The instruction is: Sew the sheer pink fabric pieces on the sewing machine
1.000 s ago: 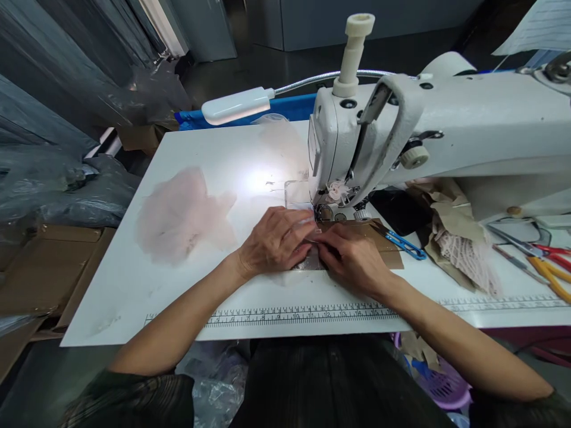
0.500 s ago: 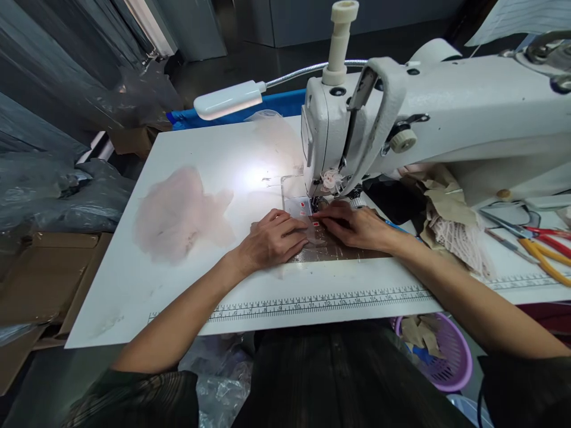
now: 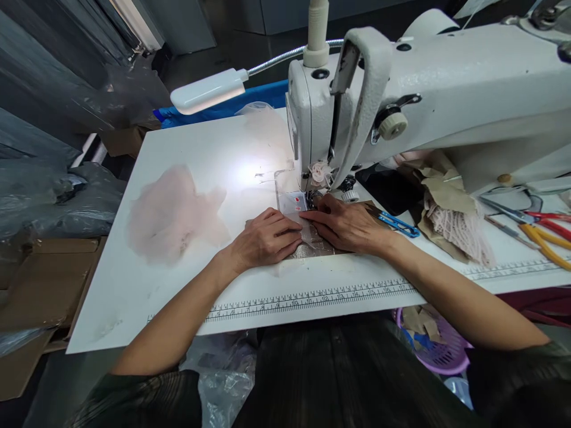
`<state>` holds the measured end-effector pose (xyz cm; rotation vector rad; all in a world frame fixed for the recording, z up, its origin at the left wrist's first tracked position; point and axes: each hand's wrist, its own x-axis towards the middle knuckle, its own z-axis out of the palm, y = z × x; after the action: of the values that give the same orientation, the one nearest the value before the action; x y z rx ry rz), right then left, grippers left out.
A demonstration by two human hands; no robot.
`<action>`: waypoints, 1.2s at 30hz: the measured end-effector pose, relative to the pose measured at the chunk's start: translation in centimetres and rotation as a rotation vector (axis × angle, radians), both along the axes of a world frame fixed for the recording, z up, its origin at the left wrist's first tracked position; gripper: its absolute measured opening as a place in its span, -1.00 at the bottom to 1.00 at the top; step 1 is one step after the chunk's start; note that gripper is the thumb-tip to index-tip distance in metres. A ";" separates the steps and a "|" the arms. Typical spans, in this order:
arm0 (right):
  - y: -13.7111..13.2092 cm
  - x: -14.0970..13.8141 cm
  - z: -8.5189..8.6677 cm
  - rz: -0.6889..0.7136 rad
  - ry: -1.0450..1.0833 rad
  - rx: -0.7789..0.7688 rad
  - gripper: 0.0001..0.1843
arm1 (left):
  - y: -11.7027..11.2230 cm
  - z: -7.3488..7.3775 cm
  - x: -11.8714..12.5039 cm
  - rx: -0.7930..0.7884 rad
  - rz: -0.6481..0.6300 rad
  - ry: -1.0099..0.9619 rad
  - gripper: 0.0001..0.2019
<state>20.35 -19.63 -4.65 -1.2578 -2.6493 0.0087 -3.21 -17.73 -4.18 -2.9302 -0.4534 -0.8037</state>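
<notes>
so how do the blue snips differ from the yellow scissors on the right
The blue snips are small and lie close beside the right hand; the yellow scissors are longer and lie far off at the table's right edge, partly cut off by the frame. The snips lie alone on bare table; the scissors lie among other tools, next to red handles. Both lie flat on the white table, untouched.

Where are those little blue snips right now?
In the head view, the blue snips lie on the white table just beyond the right hand, under the sewing machine arm.
</notes>
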 end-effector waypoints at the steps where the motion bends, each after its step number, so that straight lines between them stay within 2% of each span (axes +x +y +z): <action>1: 0.0 0.1 -0.1 -0.005 0.031 -0.012 -0.55 | 0.0 0.0 0.0 0.002 -0.004 -0.011 -0.92; 8: 0.0 1.0 -1.0 0.037 0.244 -0.077 -0.58 | 0.5 -0.1 0.0 0.007 -0.009 -0.058 -0.96; 19: 0.0 0.8 -0.8 0.030 0.170 -0.067 -0.57 | 0.5 -0.1 -0.1 0.026 0.012 -0.008 -0.95; 26: -0.2 1.0 -0.7 0.044 0.218 -0.072 -0.56 | 0.3 0.0 -0.1 0.046 0.008 0.005 -0.94; 32: -0.4 1.5 -0.2 0.202 0.313 -0.127 -0.61 | 0.3 -0.1 -0.2 0.000 0.045 0.036 -0.91; 36: -0.4 1.5 -0.4 0.203 0.280 -0.133 -0.61 | 0.2 0.3 -0.3 -0.044 0.024 0.049 -0.91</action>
<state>21.83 -20.02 -5.08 -0.9374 -2.5488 0.3698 -3.52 -17.49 -3.91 -2.9713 -0.5074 -0.7268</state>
